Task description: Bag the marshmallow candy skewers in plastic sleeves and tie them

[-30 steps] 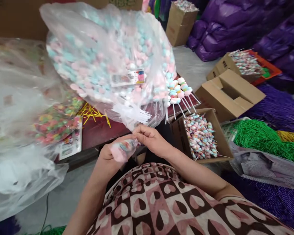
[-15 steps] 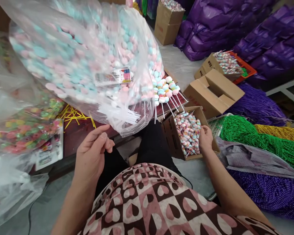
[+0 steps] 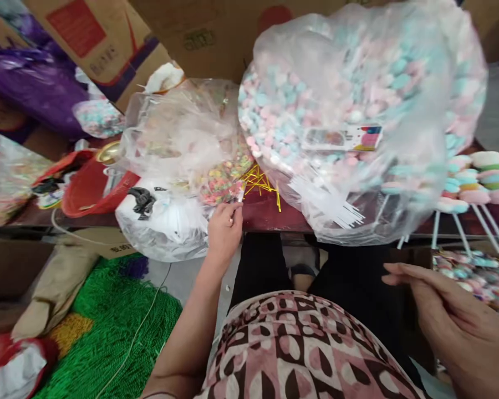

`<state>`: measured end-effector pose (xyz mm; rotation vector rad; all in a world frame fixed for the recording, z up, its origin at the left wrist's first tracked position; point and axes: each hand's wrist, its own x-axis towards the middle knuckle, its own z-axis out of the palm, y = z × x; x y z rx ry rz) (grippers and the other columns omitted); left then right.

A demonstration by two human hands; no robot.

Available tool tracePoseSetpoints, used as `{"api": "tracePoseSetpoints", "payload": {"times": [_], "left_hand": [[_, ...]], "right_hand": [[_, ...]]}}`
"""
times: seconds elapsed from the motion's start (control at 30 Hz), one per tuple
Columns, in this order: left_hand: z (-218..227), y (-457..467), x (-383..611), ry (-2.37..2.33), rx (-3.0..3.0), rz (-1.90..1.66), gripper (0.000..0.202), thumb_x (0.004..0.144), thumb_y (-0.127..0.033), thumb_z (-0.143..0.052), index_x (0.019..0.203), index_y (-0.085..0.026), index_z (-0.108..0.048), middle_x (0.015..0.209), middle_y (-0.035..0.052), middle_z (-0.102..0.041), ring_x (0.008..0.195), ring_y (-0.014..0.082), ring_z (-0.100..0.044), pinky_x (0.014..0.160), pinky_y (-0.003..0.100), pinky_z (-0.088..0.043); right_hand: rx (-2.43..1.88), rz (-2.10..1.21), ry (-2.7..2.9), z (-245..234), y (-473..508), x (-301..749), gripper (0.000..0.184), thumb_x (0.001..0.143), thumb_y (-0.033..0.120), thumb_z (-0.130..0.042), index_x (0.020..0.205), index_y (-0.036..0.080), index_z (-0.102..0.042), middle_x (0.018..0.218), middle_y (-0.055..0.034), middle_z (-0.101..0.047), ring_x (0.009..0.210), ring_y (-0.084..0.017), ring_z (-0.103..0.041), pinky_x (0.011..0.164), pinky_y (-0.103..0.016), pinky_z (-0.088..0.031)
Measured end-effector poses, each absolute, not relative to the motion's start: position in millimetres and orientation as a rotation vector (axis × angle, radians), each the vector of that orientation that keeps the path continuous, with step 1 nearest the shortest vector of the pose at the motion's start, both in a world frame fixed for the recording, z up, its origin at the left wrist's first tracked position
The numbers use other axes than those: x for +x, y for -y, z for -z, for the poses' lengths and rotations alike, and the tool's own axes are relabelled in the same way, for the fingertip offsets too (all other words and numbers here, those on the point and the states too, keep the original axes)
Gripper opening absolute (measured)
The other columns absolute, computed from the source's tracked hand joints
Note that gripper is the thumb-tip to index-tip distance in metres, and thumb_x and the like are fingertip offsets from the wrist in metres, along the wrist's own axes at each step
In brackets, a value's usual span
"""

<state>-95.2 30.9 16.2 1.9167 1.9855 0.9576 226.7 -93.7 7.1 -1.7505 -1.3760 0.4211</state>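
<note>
My left hand [image 3: 225, 228] reaches to the table edge, fingers pinched on the edge of a clear plastic bag [image 3: 240, 191]; how much of it is gripped is hidden. Just behind lie red, green and yellow gummy candies [image 3: 220, 180] in clear plastic. Yellow twist ties [image 3: 258, 182] are scattered to its right. My right hand [image 3: 457, 321] hovers at the lower right, fingers stretched out, holding nothing visible. Near it are marshmallow skewers [image 3: 466, 188] on white sticks, lying over the table edge, and below them a box full of wrapped candy skewers [image 3: 474, 277].
A huge clear bag of pink, blue and white marshmallows [image 3: 357, 83] fills the table's right half, with white sticks [image 3: 336, 205] at its mouth. A white plastic bag [image 3: 166, 224] and a red basket [image 3: 93, 185] stand left. Green bead strands [image 3: 120, 321] lie on the floor.
The view has swung left. My right hand has come away from the box of wrapped candies, its fingers now stretched. My left hand has moved forward to the plastic bags by the gummies.
</note>
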Motion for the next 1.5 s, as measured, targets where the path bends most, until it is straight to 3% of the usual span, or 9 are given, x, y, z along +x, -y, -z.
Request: {"api": "tracePoseSetpoints", "payload": {"times": [0.3,0.63,0.77,0.9,1.0,1.13,1.27,1.37,1.5], "left_hand": [[11,-47,-143,-2.417,2.067,-0.386,0.032,0.088,-0.043,-0.058,0.100,-0.016,-0.069,0.106,0.0161,-0.065,0.101,0.0320,-0.058,0.086,0.041,-0.044],[18,-59,-147,-2.388,2.030,-0.466,0.021,0.093,-0.026,-0.047,0.081,-0.019,-0.064,0.095,0.0107,-0.065,0.091,0.0252,-0.058,0.082,0.037,-0.042],[15,-57,-149,-2.367,2.013,-0.537,0.020,0.092,-0.024,-0.049,0.077,-0.018,-0.061,0.088,0.0102,-0.065,0.088,0.0250,-0.058,0.079,0.036,-0.042],[6,-42,-130,-2.124,2.194,-0.894,0.020,0.094,-0.026,-0.046,0.080,-0.018,-0.058,0.084,0.0078,-0.063,0.086,0.0215,-0.057,0.079,0.033,-0.044],[-4,-26,-98,-1.676,2.383,-1.156,0.017,0.096,-0.025,-0.047,0.084,-0.018,-0.058,0.083,0.0055,-0.062,0.080,0.0161,-0.058,0.076,0.028,-0.046],[-7,-8,-54,-1.190,2.605,-1.110,0.010,0.093,-0.019,-0.052,0.088,-0.018,-0.060,0.092,0.0058,-0.066,0.086,0.0138,-0.060,0.080,0.024,-0.048],[-3,0,-38,-1.080,2.675,-1.036,0.011,0.092,-0.020,-0.053,0.088,-0.017,-0.063,0.097,0.0068,-0.067,0.087,0.0140,-0.061,0.079,0.024,-0.049],[1,1,-38,-1.054,2.686,-1.046,0.009,0.091,-0.021,-0.056,0.089,-0.017,-0.064,0.100,0.0080,-0.066,0.091,0.0153,-0.061,0.081,0.025,-0.051],[2,2,-37,-1.014,2.554,-1.070,0.007,0.089,-0.020,-0.059,0.092,-0.018,-0.066,0.110,0.0102,-0.065,0.102,0.0177,-0.061,0.090,0.029,-0.051]], "right_hand": [[-1.630,-0.640,1.389,0,79,202,0.022,0.085,0.034,-0.059,0.098,0.047,-0.072,0.080,-0.0037,-0.075,0.074,-0.029,-0.072,0.079,-0.047,-0.060],[-1.455,-0.724,1.453,17,75,195,0.028,0.085,0.023,-0.061,0.101,0.042,-0.073,0.085,-0.0033,-0.077,0.068,-0.026,-0.073,0.070,-0.042,-0.061],[-1.413,-0.784,1.437,20,74,193,0.022,0.088,0.025,-0.060,0.102,0.035,-0.073,0.090,-0.0031,-0.077,0.072,-0.021,-0.072,0.075,-0.037,-0.059],[-1.454,-1.048,1.190,12,61,179,0.017,0.086,0.036,-0.065,0.096,0.025,-0.074,0.087,-0.0042,-0.076,0.071,-0.017,-0.070,0.077,-0.032,-0.058],[-1.355,-1.503,0.914,0,39,160,0.034,0.079,0.046,-0.071,0.100,0.020,-0.072,0.090,-0.0090,-0.076,0.071,-0.019,-0.071,0.064,-0.030,-0.058],[-1.143,-1.855,0.711,-10,4,142,0.047,0.075,0.056,-0.071,0.105,0.019,-0.069,0.100,-0.0120,-0.076,0.081,-0.022,-0.073,0.059,-0.028,-0.058],[-1.157,-1.821,0.639,-14,-15,143,0.039,0.075,0.054,-0.073,0.090,0.018,-0.069,0.090,-0.0097,-0.076,0.068,-0.016,-0.070,0.056,-0.024,-0.057],[-1.223,-1.791,0.641,-15,-18,147,0.037,0.072,0.047,-0.078,0.091,0.017,-0.069,0.085,-0.0076,-0.075,0.063,-0.014,-0.067,0.051,-0.021,-0.054],[-1.166,-1.713,0.669,-16,-17,146,0.029,0.066,0.037,-0.083,0.078,0.017,-0.067,0.067,0.0002,-0.068,0.051,-0.007,-0.058,0.046,-0.016,-0.048]]}}
